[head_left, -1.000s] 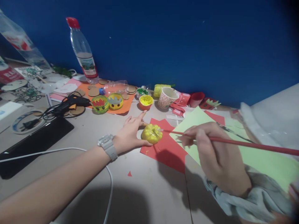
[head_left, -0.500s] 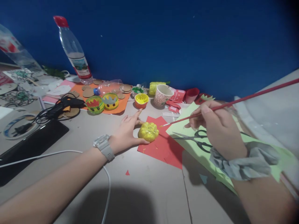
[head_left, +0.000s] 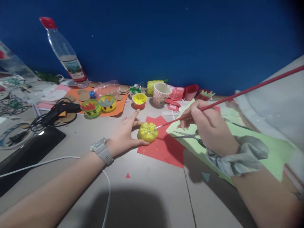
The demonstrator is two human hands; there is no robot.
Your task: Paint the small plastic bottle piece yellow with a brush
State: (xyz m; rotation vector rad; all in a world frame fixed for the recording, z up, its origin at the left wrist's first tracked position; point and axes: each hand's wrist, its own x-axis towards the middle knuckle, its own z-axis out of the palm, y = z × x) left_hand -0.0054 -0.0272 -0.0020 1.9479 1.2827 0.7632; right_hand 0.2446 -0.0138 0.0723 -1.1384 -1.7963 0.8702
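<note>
A yellow-painted plastic bottle bottom [head_left: 147,133] sits upside down on red paper [head_left: 169,155]. My left hand [head_left: 124,131] steadies it from the left, the thumb at its near side and the fingers at its far side. In my right hand [head_left: 206,123] is a long red paintbrush [head_left: 228,99], pinched between thumb and fingers. Its bristle tip meets the top of the bottle bottom, as far as I can see. Scissors [head_left: 187,134] lie on light green paper [head_left: 263,145], partly hidden under my right hand. Beyond my left fingers stands a small cup of yellow paint [head_left: 139,100].
A patterned paper cup [head_left: 161,94] and a cup of green paint [head_left: 135,91] stand at the back. Two painted bottle-bottom faces [head_left: 91,108], a tall water bottle [head_left: 67,57], a glue gun [head_left: 67,107] and a black device [head_left: 35,155] are on the left. A white cable [head_left: 108,190] crosses the front.
The brush tip has moved left, from just beside the yellow bottle bottom onto its top. My left hand keeps its hold. The whole view has shifted slightly.
</note>
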